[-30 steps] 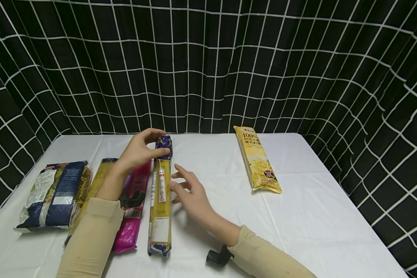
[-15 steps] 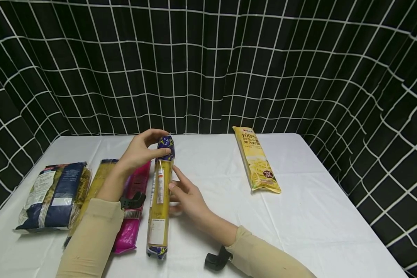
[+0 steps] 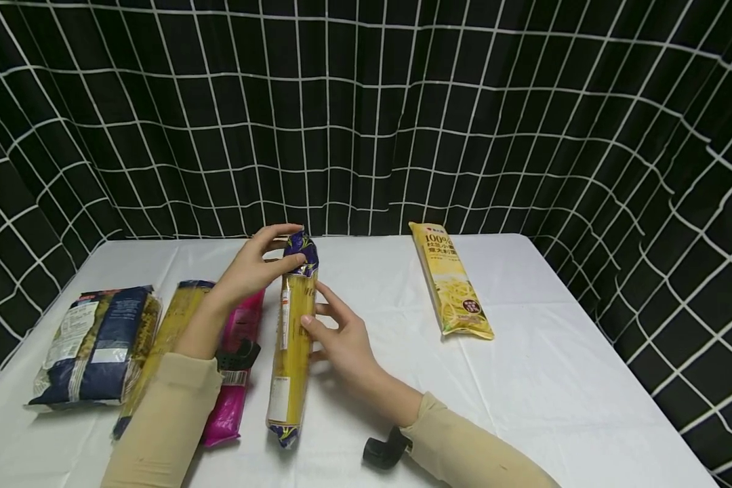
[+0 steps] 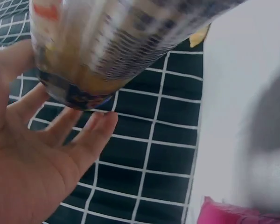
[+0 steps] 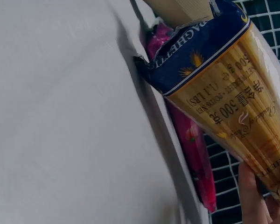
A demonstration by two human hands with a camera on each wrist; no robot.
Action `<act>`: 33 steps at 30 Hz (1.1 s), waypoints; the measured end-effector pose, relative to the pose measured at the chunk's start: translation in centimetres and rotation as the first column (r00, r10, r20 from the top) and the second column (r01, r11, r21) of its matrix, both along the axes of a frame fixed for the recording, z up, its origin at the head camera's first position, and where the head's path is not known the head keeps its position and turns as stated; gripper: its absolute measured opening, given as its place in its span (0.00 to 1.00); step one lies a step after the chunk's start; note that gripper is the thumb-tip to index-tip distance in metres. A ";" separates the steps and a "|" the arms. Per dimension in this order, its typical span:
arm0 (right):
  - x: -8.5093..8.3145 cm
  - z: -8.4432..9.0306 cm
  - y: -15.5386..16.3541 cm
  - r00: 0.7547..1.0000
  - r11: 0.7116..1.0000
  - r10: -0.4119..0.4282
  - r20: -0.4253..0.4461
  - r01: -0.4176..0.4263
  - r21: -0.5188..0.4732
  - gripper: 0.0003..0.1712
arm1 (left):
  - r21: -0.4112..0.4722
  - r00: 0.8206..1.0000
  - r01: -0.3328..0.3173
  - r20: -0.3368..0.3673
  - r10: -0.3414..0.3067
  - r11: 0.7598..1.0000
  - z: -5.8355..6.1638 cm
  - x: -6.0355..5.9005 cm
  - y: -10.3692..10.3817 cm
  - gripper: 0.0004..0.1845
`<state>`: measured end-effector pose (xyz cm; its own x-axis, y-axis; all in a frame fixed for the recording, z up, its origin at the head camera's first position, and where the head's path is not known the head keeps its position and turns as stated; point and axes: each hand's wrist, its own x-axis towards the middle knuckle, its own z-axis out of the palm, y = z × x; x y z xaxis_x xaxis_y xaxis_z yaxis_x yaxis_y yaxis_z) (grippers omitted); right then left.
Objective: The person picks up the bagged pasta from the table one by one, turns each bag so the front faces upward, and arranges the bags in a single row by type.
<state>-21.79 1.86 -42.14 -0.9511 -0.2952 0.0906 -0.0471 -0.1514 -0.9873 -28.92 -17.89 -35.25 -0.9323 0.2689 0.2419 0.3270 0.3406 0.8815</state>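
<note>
Head view showed a long, narrow clear-plastic packet of yellow spaghetti with dark blue printed ends (image 3: pixel 293 342) lying near the middle of the white-clothed table (image 3: pixel 524 379), its far end raised off the cloth. The left hand (image 3: pixel 253 268) pinched that far blue end between thumb and curled fingertips. The right hand (image 3: pixel 341 339) lay against the packet's right side about midway, with the thumb on the wrapper and the fingers loosely spread rather than closed round it. The near end rested on the cloth beside a flat magenta plastic packet (image 3: pixel 234 379), which lay just to its left.

Further left lay a second yellow pasta packet (image 3: pixel 158 346), partly under the left sleeve, and a bulkier dark blue bag of short pasta (image 3: pixel 94 346). A yellow printed noodle packet (image 3: pixel 451 281) sat well apart on the right. Behind hung a black curtain with a white grid (image 3: pixel 402 122).

By the look of it, the spaghetti packet would be moderately light and stiff along its length, but brittle: the strands would likely snap if bent. Its film looked smooth and probably slippery. A hold round the middle, or one at each end, seemed safest; the gathered end alone might slip or tear.
</note>
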 end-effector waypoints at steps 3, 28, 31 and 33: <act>-0.1 0.2 0.2 0.999 0.998 -0.038 -0.037 0.040 0.048 0.39 | -0.066 1.000 -0.018 0.013 0.019 0.998 0.0 0.2 0.3 0.34; -0.2 -0.7 -0.1 0.997 0.994 -0.066 0.030 0.063 0.092 0.34 | 0.144 0.999 0.000 0.036 -0.005 0.990 -0.1 -0.1 0.3 0.33; -0.2 -0.8 -0.2 0.998 0.998 -0.033 0.057 0.030 0.063 0.37 | 0.184 0.999 0.011 0.050 -0.021 0.983 -0.1 -0.1 0.2 0.32; -0.2 -0.9 -0.2 0.997 1.000 -0.001 0.071 -0.001 0.030 0.40 | 0.208 0.998 0.020 0.060 -0.033 0.978 -0.2 -0.1 0.2 0.32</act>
<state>-22.03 1.70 -43.07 -0.9548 -0.2970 0.0142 0.0232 -0.1221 -0.9923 -29.04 -17.68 -35.44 -0.9406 0.2435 0.2365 0.2754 0.1403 0.9510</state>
